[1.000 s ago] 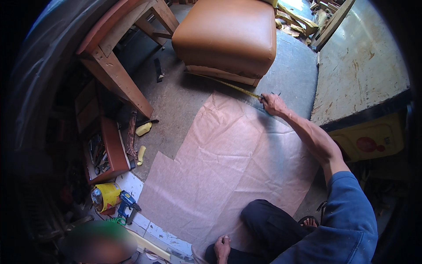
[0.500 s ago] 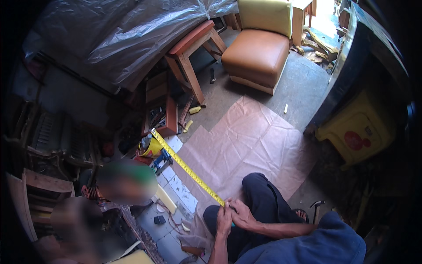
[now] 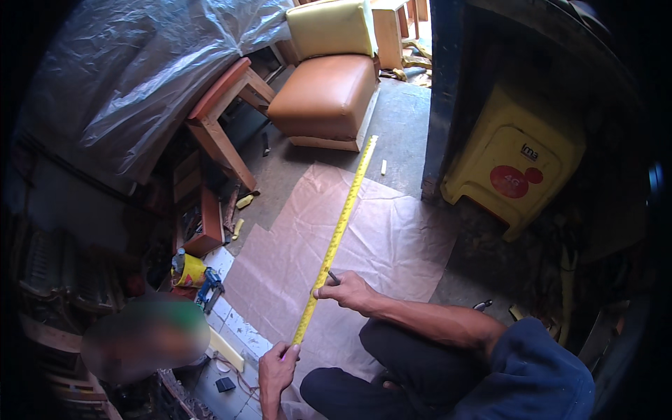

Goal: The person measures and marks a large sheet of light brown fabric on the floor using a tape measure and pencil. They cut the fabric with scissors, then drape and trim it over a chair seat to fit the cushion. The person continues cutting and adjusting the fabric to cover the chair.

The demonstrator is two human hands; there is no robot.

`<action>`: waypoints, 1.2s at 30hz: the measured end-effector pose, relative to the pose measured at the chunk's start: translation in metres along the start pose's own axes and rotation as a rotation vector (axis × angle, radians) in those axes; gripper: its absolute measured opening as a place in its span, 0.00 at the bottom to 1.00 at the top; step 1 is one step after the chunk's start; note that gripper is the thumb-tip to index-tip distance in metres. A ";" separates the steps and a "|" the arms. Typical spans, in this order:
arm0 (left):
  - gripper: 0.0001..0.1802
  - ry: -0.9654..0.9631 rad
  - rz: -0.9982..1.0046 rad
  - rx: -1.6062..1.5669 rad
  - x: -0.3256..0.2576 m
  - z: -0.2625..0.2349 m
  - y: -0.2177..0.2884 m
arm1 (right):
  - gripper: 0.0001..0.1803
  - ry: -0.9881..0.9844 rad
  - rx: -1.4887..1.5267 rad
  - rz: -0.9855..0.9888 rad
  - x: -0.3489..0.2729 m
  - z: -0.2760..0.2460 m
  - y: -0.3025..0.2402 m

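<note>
A yellow tape measure stretches straight over a wrinkled, pale brownish-pink sheet spread on the floor. Its far end reaches past the sheet's far edge, near the brown chair. My left hand is closed on the tape's near end, low in the picture; whether the tape's case lies inside the fingers is hidden. Farther up, my right hand pinches the blade between thumb and fingers. A short dark stick, perhaps a pen, pokes out of that same hand. My legs are bent at the sheet's near side.
A brown padded chair and a red-topped wooden stool stand beyond the sheet. A yellow plastic stool is at right. A blue tool lies beside a yellow container at left. Another person, blurred, is at lower left.
My hands were together at the tape's near end; now they are apart, the right farther up the blade. The tape has swung from pointing far left to pointing far right across the sheet.
</note>
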State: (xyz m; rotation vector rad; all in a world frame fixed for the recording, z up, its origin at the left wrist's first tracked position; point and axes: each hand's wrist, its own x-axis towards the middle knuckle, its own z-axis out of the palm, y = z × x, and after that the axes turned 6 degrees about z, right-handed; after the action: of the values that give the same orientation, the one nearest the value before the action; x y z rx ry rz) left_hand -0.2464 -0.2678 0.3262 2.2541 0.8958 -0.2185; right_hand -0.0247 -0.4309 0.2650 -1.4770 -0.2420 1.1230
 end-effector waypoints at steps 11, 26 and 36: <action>0.18 0.019 -0.031 0.072 -0.027 0.285 -0.112 | 0.24 0.389 -0.278 0.338 -0.010 -0.153 0.219; 0.21 0.034 0.019 0.259 0.037 0.325 -0.052 | 0.31 0.622 -0.488 0.511 0.022 -0.211 0.228; 0.21 0.001 -0.141 0.305 0.037 0.321 -0.043 | 0.29 0.590 -0.513 0.453 0.026 -0.216 0.231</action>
State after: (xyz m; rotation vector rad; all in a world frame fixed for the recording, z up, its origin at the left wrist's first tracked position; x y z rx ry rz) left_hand -0.2167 -0.4367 0.0490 2.4680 1.0851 -0.4442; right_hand 0.0456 -0.6171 0.0179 -2.3336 0.2515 0.9492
